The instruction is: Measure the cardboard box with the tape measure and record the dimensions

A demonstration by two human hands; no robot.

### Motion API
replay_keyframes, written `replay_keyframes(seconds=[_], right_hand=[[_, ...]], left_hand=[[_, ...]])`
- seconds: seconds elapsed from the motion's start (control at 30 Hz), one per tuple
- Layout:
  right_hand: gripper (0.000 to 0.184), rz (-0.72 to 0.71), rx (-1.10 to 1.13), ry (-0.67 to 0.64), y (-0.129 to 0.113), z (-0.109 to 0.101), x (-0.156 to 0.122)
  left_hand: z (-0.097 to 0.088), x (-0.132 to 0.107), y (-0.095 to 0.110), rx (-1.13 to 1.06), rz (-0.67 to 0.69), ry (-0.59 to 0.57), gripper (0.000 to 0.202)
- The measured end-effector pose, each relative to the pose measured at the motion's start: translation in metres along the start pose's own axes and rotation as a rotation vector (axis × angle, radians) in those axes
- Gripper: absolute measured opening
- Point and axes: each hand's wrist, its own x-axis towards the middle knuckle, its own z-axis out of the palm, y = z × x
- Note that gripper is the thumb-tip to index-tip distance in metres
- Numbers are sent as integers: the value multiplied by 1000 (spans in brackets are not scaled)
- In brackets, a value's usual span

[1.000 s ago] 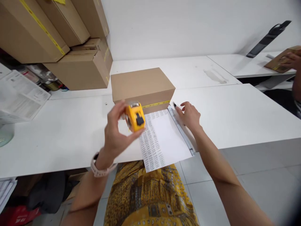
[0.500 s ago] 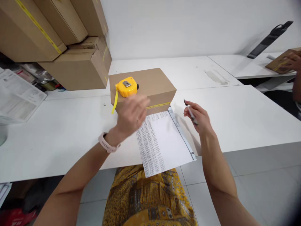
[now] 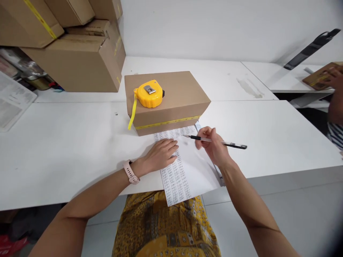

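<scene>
My left hand (image 3: 162, 154) lies flat with its fingers stretched out on a white sheet of paper (image 3: 199, 171). Columns of small handwriting fill the sheet's left side and top, while the right part is blank. In my right hand (image 3: 214, 144) is a black-and-clear pen (image 3: 206, 139), its tip pointing left over the upper part of the sheet. Behind the paper, a closed cardboard box (image 3: 174, 100) with yellow tape covers the sheet's far edge. On top of the box rests a yellow tape measure (image 3: 149, 94) with a yellow strap hanging over the front.
Several cardboard boxes (image 3: 77, 64) are stacked at the back left of the white table (image 3: 66, 142). A white-labelled package (image 3: 13, 100) lies at far left. A dark bottle (image 3: 308, 51) leans at back right, near another person's hand (image 3: 333, 76) on a small box (image 3: 318, 77).
My left hand has come down from in front of the box onto the paper. My right hand has moved left over the sheet, turning the pen so its tip points left.
</scene>
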Motion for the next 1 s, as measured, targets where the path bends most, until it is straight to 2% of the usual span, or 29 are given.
replay_keyframes(seconds=[0.1,0.17,0.27,0.43,0.6,0.77,1.0], right_hand=[[53,141,-52,-182,7,7,21],[43,179,-108,-211,17,11,32],[26,107,-247,-101,36,17,42],[15,-41,-386,45,57,19,41],[22,-33,-355,74,60,16,37],[28,-48,-457,135,61,18,38],[26,-60,-535,80,64,16,36]], left_hand=[[0,-1,2,-17,-6,9,29],[0,-1,2,-30,-6,10,29],[0,-1,1,-32,-9,18,29],[-2,-1,3,-36,-34,6,28],[-1,-1,3,-49,-46,-2,30],[-1,0,4,-36,-42,21,27],[0,0,5,-87,-68,11,28]])
